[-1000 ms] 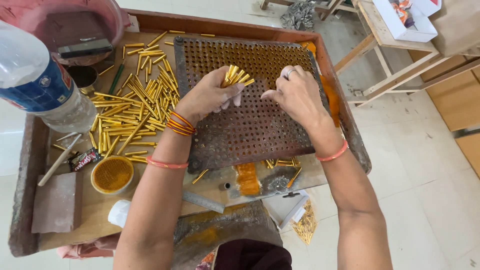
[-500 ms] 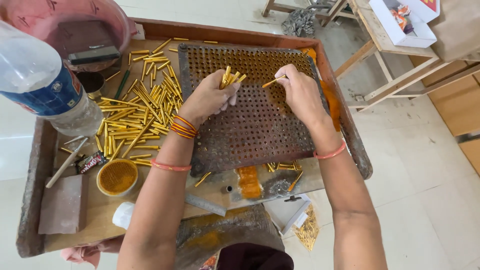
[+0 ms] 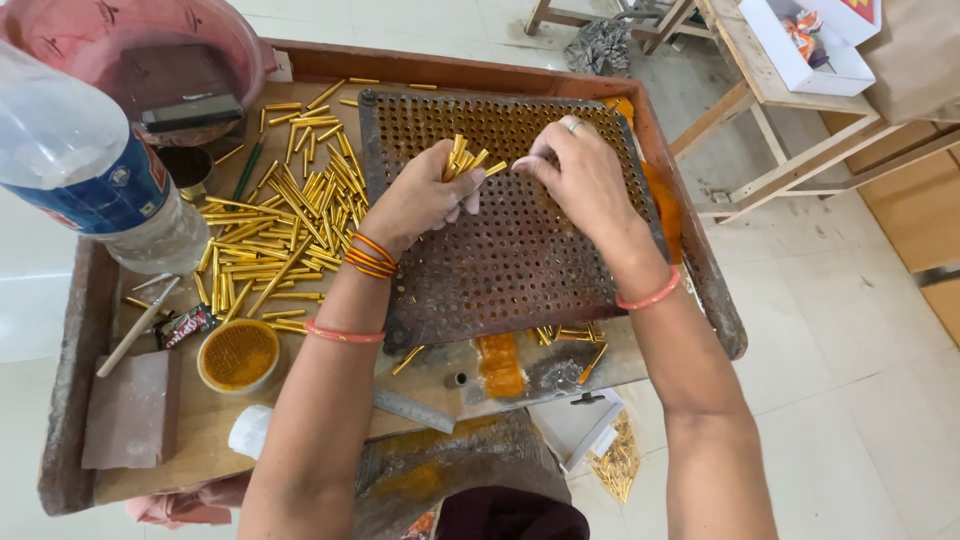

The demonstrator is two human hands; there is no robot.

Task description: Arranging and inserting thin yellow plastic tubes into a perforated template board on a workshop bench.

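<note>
- Left hand point(image 3: 420, 200) grip closed around a bundle of gold tubes point(image 3: 462, 158), tube ends fanning upward out of the fist.
- Right hand point(image 3: 580, 175) grip pinched on a single gold tube point(image 3: 497, 168), thumb and forefinger holding its end, tube pointing toward the bundle.
- Both forearms reach in from the bottom edge; wrists bent down over the perforated metal plate point(image 3: 520, 270). Orange bangles point(image 3: 368, 255) on left wrist, one orange band point(image 3: 648, 297) on right wrist.
- Tubes: short, slim, shiny gold, uniform in length.
- Bundle and single tube sit just above the upper middle of the plate, nearly touching each other.
- Loose pile of gold tubes point(image 3: 270, 220) lies on the counter point(image 3: 200, 420) left of the plate, near the left forearm.
- Plastic water bottle point(image 3: 90, 170) stands at far left; round tin of orange powder point(image 3: 238, 356) below the pile.
</note>
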